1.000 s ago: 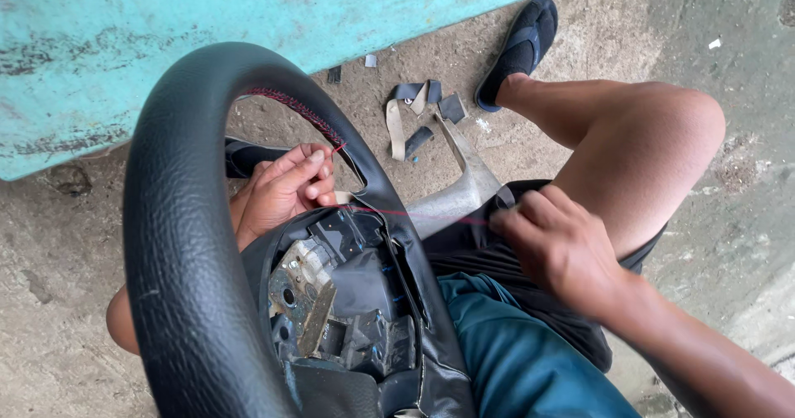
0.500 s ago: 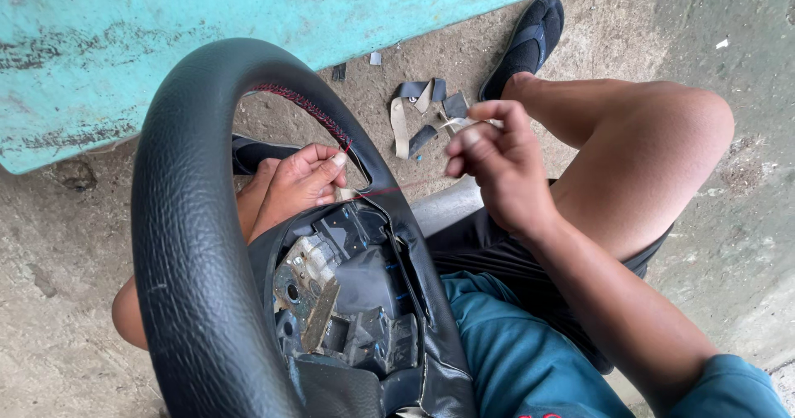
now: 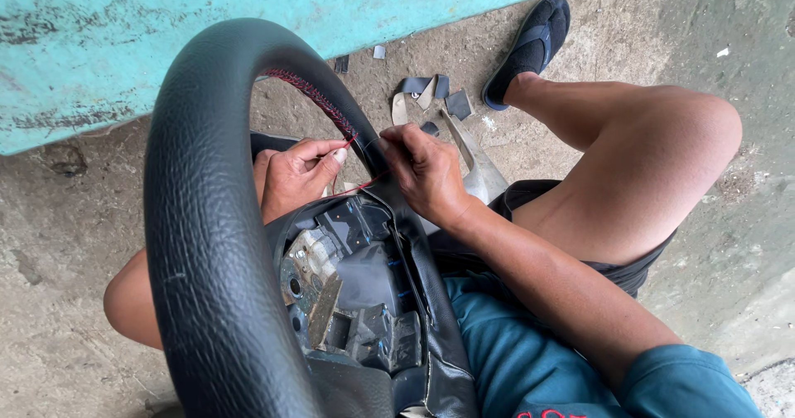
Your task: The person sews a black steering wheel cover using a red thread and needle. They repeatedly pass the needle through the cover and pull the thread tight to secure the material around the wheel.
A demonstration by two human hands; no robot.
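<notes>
Since half a second ago, the right hand [image 3: 426, 169] is coming back down to the steering wheel [image 3: 207, 219] resting in the lap. Both hands are pinching red thread [image 3: 364, 184] at the inner rim, the left hand [image 3: 294, 173] beside the stitched seam [image 3: 310, 95]; stitching looks underway, and pulling the thread snug likely comes next.

The steering wheel [image 3: 199, 219] wears grained black leather, softly matt, with red stitching [image 3: 310, 95] along its inner rim at 12 o'clock. Its hub [image 3: 348, 285] shows bare dull metal and matt black plastic. The floor [image 3: 729, 136] is rough grey concrete. At 10 o'clock, the turquoise panel [image 3: 166, 20] looks scuffed and worn.
</notes>
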